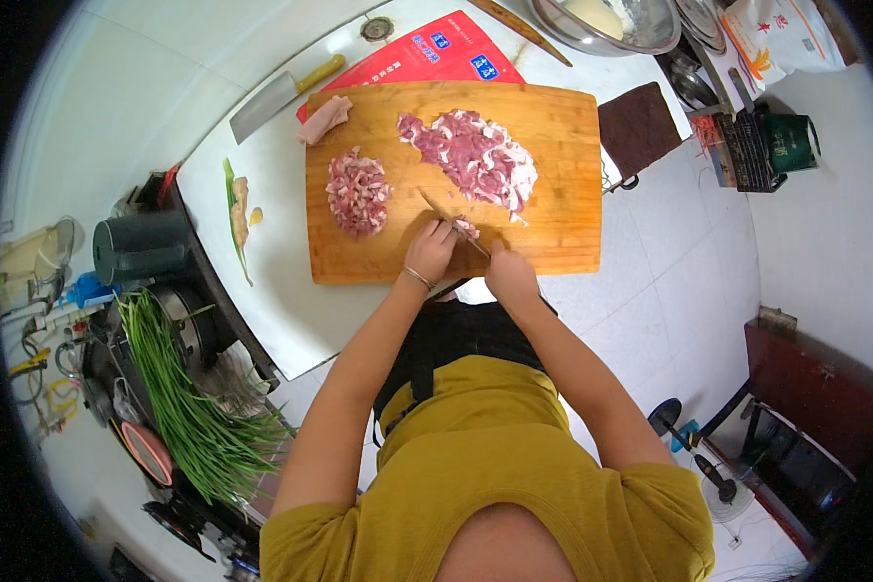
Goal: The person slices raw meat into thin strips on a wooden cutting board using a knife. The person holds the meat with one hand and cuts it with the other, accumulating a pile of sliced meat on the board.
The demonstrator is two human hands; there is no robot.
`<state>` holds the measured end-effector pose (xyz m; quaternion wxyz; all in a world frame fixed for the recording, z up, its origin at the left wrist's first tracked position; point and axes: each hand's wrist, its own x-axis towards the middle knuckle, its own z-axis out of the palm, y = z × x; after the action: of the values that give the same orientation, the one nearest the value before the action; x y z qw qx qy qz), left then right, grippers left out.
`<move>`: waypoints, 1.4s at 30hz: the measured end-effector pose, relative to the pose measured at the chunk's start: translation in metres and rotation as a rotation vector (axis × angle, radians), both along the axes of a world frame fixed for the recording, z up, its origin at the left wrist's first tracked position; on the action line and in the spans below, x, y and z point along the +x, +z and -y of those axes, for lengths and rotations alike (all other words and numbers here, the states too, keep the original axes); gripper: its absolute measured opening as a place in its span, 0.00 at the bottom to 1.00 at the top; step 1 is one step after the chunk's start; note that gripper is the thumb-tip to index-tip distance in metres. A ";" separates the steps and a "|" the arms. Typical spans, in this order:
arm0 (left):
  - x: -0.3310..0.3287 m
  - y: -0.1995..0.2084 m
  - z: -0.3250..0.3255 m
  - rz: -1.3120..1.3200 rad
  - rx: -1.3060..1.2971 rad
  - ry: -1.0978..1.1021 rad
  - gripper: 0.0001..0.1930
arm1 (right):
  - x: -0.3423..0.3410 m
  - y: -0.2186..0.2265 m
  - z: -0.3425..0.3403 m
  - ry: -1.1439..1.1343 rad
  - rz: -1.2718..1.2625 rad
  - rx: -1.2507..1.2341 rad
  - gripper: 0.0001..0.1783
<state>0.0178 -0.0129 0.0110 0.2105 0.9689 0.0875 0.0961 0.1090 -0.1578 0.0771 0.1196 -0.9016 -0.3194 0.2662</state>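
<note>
A wooden cutting board (553, 145) lies on the white table, and both my hands work at its near edge. My right hand (510, 274) is closed round the handle of a knife (439, 206), whose blade points away and to the left. Bent fingers of my left hand (431, 250) press down on a piece of raw meat (467, 228) against the blade; the fingers partly hide it. Farther up the board spreads a large heap of sliced meat (475, 155). To the left sits a smaller pile of diced meat (359, 192), with a pale pink slab (325, 119) at the corner.
A cleaver (267, 105) with a yellow handle and a red plastic sheet (427, 56) lie beyond the board. Ginger (240, 209) and a green onion (231, 184) are on the left. A metal bowl (640, 29) stands at the far right; long green stalks (179, 398) lie beside the table.
</note>
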 end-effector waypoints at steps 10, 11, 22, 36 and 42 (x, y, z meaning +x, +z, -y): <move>0.003 -0.004 -0.002 0.096 -0.003 -0.036 0.15 | 0.003 0.001 -0.011 0.046 0.002 -0.108 0.07; 0.004 -0.004 -0.002 0.126 -0.009 -0.034 0.15 | 0.004 -0.002 -0.018 0.062 0.011 -0.111 0.07; 0.003 -0.002 -0.005 0.197 0.023 -0.003 0.11 | 0.008 0.000 0.003 0.008 -0.150 -0.172 0.10; -0.004 0.009 0.001 0.184 0.010 0.021 0.11 | 0.021 0.013 -0.020 0.055 -0.039 -0.014 0.08; -0.004 -0.005 -0.001 0.157 -0.012 -0.013 0.13 | 0.020 -0.006 -0.018 0.140 -0.066 -0.063 0.09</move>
<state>0.0137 -0.0119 0.0061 0.2233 0.9576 0.0651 0.1699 0.1286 -0.1395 0.0712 0.0826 -0.8711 -0.3691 0.3133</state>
